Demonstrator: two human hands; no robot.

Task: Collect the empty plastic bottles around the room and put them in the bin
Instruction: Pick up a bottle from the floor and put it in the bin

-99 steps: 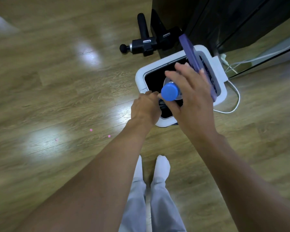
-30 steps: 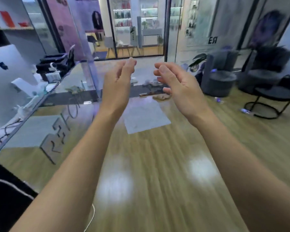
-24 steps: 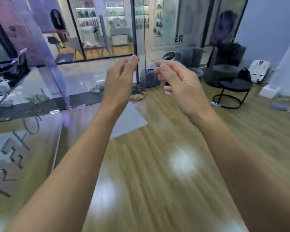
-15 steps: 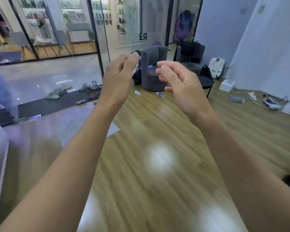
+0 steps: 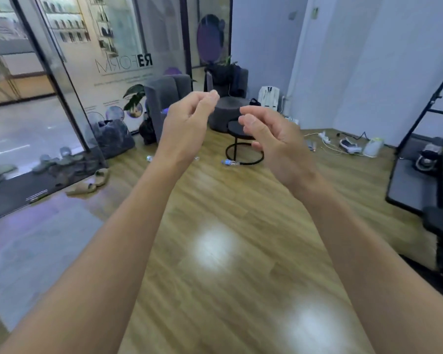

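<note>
Both my hands are raised in front of me and hold nothing. My left hand (image 5: 187, 126) and my right hand (image 5: 274, 141) have loosely curled fingers. Far ahead on the wooden floor lies a clear plastic bottle with a blue cap (image 5: 230, 163), beside the ring base of a small black side table (image 5: 243, 149). A second small bottle (image 5: 149, 158) lies on the floor to the left, partly hidden by my left wrist. A blue cap (image 5: 165, 111) shows by the grey armchair (image 5: 164, 98). The bin is out of view.
Glass wall and door (image 5: 62, 72) on the left, with slippers (image 5: 87, 186) and a dark mat near it. A second grey chair (image 5: 228, 111) stands behind the side table. Cables and small devices (image 5: 348, 148) lie along the far wall. A dark bench (image 5: 425, 180) stands at right.
The bottle held over the bin 3.3 s ago is gone from my hands. My view has swung right across the room; the armchairs and floor bottles now sit straight ahead. My hands stay raised.
</note>
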